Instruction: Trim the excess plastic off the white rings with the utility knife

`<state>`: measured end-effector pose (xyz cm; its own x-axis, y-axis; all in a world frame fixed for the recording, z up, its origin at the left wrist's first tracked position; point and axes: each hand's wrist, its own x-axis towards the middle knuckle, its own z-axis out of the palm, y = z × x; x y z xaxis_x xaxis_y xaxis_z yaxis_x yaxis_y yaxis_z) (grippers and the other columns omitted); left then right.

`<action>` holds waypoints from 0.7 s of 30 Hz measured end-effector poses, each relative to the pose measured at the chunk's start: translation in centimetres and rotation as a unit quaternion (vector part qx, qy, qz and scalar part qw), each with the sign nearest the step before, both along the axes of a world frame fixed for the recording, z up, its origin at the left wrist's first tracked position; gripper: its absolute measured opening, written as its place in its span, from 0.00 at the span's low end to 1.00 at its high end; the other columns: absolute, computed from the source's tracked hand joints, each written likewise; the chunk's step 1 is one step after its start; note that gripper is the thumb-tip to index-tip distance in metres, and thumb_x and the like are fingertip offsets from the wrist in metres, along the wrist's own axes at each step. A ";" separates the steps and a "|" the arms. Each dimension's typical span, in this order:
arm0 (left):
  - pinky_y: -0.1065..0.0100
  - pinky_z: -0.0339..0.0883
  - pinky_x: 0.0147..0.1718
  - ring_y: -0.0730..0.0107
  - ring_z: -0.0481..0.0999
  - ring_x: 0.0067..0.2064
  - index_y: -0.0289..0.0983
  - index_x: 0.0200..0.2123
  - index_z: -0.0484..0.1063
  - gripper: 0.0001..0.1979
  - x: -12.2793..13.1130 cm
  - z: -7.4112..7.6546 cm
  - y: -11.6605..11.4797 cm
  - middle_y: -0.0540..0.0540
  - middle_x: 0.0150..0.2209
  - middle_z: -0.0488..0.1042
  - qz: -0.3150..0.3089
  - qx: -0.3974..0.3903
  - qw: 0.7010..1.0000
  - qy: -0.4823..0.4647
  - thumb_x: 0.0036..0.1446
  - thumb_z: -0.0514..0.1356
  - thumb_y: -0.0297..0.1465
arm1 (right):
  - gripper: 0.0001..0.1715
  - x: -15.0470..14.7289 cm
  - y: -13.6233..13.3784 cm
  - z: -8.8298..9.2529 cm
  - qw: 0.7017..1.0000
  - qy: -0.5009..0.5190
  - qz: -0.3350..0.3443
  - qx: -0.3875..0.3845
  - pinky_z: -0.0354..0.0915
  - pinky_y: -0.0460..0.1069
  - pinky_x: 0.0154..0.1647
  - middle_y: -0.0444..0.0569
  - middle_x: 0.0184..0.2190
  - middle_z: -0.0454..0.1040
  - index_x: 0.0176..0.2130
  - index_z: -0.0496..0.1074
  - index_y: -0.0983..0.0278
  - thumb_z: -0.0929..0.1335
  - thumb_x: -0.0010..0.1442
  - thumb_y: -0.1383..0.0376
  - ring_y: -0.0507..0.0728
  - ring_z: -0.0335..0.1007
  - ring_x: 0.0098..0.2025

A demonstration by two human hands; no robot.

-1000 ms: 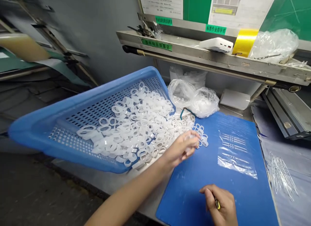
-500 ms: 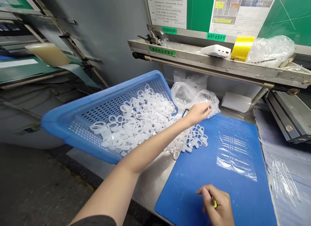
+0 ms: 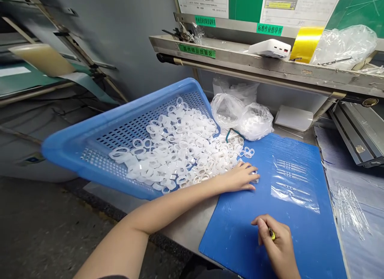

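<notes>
My left hand point(image 3: 240, 177) lies palm down with its fingers spread at the left edge of the blue mat point(image 3: 240, 231). Its fingers cover some of the white plastic ring pieces point(image 3: 207, 159) there; whether it grips any is hidden. More of these translucent rings fill the tipped blue basket point(image 3: 117, 107), spilling from its low right end onto the table. Lower down, over the mat, my right hand point(image 3: 279, 241) is curled around a small yellow-and-black tool point(image 3: 271, 233), mostly hidden by the fingers.
A clear bag with thin clear rods point(image 3: 295, 183) lies on the mat. More clear rods point(image 3: 351, 209) are at the right. Plastic bags of white parts point(image 3: 256, 121) stand behind the mat, beneath a metal shelf point(image 3: 234, 55) holding a white device point(image 3: 270, 48).
My left hand has come down from near the plastic bags to the rings at the mat's edge, its fingers now spread. My right hand keeps its grip. The camera view has shifted slightly.
</notes>
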<state>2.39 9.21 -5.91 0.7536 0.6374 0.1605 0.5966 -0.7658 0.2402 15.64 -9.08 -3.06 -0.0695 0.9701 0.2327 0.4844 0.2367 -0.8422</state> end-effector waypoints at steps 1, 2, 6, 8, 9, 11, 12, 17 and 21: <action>0.55 0.71 0.46 0.61 0.74 0.48 0.36 0.52 0.67 0.16 -0.1 0.0 0.4 0.41 0.52 0.70 0.012 0.004 1.000 0.004 0.63 0.58 0.35 | 0.24 0.0 0.0 0.0 1.000 0.001 -0.001 -0.002 0.58 0.42 0.18 0.40 0.13 0.65 0.28 0.75 0.64 0.59 0.68 0.59 0.50 0.64 0.15; 0.53 0.70 0.48 0.60 0.73 0.50 0.36 0.53 0.67 0.16 -0.1 0.0 1.1 0.41 0.53 0.69 0.025 0.008 1.000 0.009 0.63 0.57 0.35 | 0.24 0.1 -0.1 0.0 1.000 0.001 -0.001 -0.005 0.58 0.42 0.18 0.40 0.13 0.66 0.28 0.75 0.64 0.59 0.68 0.59 0.50 0.64 0.15; 0.40 0.57 0.56 0.44 0.62 0.60 0.37 0.54 0.68 0.20 0.1 0.2 4.6 0.33 0.61 0.62 0.100 0.015 0.994 0.028 0.63 0.55 0.40 | 0.23 0.4 -0.2 -0.3 1.000 0.003 0.003 -0.022 0.59 0.42 0.19 0.40 0.13 0.66 0.29 0.76 0.64 0.59 0.68 0.59 0.50 0.65 0.15; 0.39 0.56 0.55 0.40 0.62 0.60 0.35 0.53 0.70 0.21 0.2 0.2 5.7 0.30 0.59 0.63 0.119 0.009 0.992 0.041 0.63 0.54 0.42 | 0.22 0.7 -0.2 -0.6 0.999 0.012 0.005 -0.037 0.59 0.42 0.19 0.40 0.14 0.67 0.30 0.76 0.64 0.59 0.68 0.59 0.50 0.66 0.16; 0.40 0.56 0.54 0.40 0.64 0.58 0.35 0.52 0.71 0.21 0.2 0.2 5.9 0.31 0.57 0.65 0.120 0.006 0.992 0.048 0.63 0.53 0.42 | 0.22 0.7 -0.2 -0.6 0.999 0.017 0.006 -0.044 0.59 0.42 0.19 0.40 0.14 0.67 0.31 0.76 0.64 0.60 0.68 0.59 0.50 0.66 0.16; 0.44 0.57 0.53 0.44 0.67 0.56 0.36 0.51 0.72 0.20 -0.3 0.1 5.2 0.33 0.53 0.70 0.113 0.000 0.992 0.059 0.64 0.52 0.42 | 0.22 0.7 -0.3 -0.7 0.998 0.032 0.000 -0.057 0.59 0.42 0.19 0.41 0.14 0.67 0.31 0.76 0.63 0.60 0.67 0.59 0.50 0.66 0.16; 0.46 0.58 0.53 0.46 0.68 0.55 0.36 0.51 0.71 0.20 -0.6 0.1 4.5 0.35 0.52 0.71 0.109 -0.002 0.992 0.063 0.65 0.51 0.41 | 0.22 0.7 -0.3 -0.7 0.997 0.040 -0.007 -0.064 0.59 0.43 0.19 0.41 0.14 0.67 0.30 0.76 0.63 0.60 0.67 0.58 0.50 0.65 0.16; 0.54 0.61 0.50 0.54 0.71 0.49 0.38 0.48 0.73 0.17 -2.4 0.6 0.7 0.40 0.46 0.75 0.093 -0.022 0.993 0.073 0.65 0.51 0.40 | 0.24 -0.1 -0.6 -0.4 0.992 0.079 -0.045 -0.089 0.58 0.44 0.20 0.41 0.13 0.66 0.28 0.76 0.63 0.61 0.66 0.54 0.51 0.64 0.16; 0.54 0.60 0.52 0.55 0.68 0.53 0.38 0.48 0.72 0.17 -2.7 1.3 1.8 0.39 0.51 0.71 0.123 -0.023 0.991 0.051 0.66 0.49 0.39 | 0.24 -0.2 -0.7 -0.2 0.992 0.075 -0.055 -0.083 0.59 0.44 0.20 0.41 0.13 0.65 0.28 0.76 0.63 0.61 0.65 0.54 0.51 0.63 0.16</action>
